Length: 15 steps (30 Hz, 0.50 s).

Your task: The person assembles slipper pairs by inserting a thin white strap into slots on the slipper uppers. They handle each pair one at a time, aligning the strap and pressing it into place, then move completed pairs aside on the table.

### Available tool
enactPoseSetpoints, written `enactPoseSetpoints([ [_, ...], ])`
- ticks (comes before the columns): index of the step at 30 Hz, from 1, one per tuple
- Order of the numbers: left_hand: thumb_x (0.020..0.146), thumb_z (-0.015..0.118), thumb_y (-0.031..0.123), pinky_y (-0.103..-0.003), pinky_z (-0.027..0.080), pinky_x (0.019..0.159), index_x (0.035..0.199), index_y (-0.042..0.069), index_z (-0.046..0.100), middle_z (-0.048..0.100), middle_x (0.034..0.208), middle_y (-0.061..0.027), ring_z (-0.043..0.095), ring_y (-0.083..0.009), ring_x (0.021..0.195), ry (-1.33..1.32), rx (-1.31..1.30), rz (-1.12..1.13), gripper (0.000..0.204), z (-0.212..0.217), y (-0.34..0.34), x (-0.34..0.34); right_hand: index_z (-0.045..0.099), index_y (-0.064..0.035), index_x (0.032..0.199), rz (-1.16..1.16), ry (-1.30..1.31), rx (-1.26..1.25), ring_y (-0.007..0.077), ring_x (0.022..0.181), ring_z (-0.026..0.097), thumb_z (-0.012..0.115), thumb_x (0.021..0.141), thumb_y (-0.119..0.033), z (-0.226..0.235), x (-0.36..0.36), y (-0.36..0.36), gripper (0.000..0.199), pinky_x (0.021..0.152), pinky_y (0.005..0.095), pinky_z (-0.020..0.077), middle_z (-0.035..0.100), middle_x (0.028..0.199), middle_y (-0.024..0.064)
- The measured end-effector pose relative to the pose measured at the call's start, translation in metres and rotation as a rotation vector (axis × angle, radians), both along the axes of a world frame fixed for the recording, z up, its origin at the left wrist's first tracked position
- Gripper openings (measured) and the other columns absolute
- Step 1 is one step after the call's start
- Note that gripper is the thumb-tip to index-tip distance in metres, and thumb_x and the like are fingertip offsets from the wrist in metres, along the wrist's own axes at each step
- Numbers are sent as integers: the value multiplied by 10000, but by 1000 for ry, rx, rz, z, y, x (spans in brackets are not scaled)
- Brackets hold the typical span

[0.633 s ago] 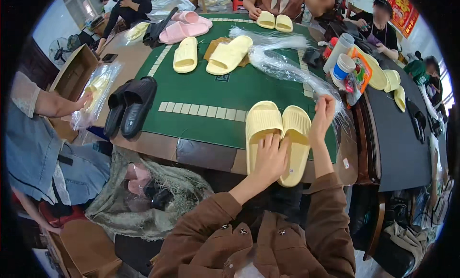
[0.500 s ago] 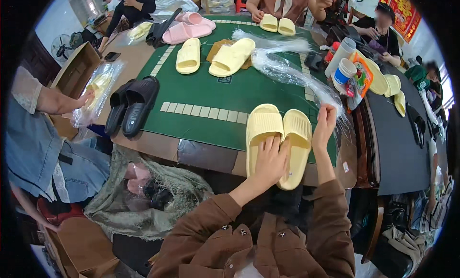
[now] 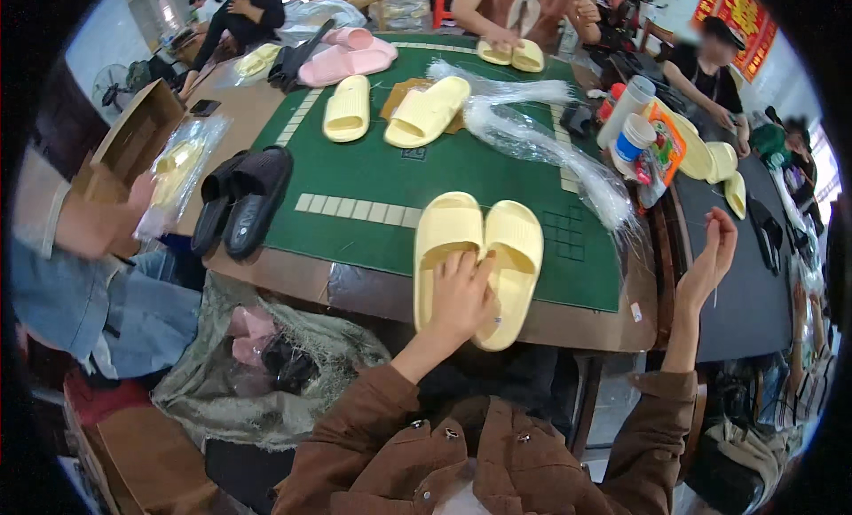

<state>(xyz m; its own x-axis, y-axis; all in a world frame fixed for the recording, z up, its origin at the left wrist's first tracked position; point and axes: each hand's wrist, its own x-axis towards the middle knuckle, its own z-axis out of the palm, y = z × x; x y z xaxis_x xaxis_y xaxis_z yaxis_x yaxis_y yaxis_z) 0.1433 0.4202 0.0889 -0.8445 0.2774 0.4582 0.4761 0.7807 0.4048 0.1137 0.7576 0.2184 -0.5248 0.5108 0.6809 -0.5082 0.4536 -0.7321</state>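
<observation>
A pair of pale yellow slippers (image 3: 513,266) lies side by side at the table's near edge, toes pointing away from me. My left hand (image 3: 460,293) grips the two slippers where their inner sides meet, its fingers at the strap openings. Off to the right, past the table corner, my right hand (image 3: 708,257) is raised with its fingers drawn together. A thin pale strand hangs just below it; its upper part is hidden by the hand. A bundle of clear plastic strands (image 3: 532,133) stretches over the green mat beyond the slippers.
More yellow slippers (image 3: 428,114), black slippers (image 3: 257,200) and pink slippers (image 3: 351,62) lie on the green mat (image 3: 355,173). White tubs (image 3: 634,138) stand at right. A woven sack (image 3: 266,382) sits below the near edge. Co-workers sit around; one bags slippers (image 3: 182,173) at left.
My right hand has moved away from the clear strands, out to the right. The slippers have shifted slightly left with my left hand. A co-worker across has reached onto another yellow pair.
</observation>
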Motion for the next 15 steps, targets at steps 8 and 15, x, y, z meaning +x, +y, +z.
enactPoseSetpoints([
  [8,764,622,109,-487,365,910,1230,29,574,539,1103,-175,475,-355,1086,70,-104,9,475,-2,-5,-2,606,-12,1148,-347,-76,146,154,990,529,485,991,-155,19,-35,138,244,889,289,407,580,1057,60],
  [15,759,615,100,-493,350,922,1235,33,573,527,1094,-189,462,-374,1081,7,-154,16,483,8,3,0,627,12,1093,-248,-392,-180,134,855,580,599,935,-302,-18,-95,240,353,796,278,435,628,952,43],
])
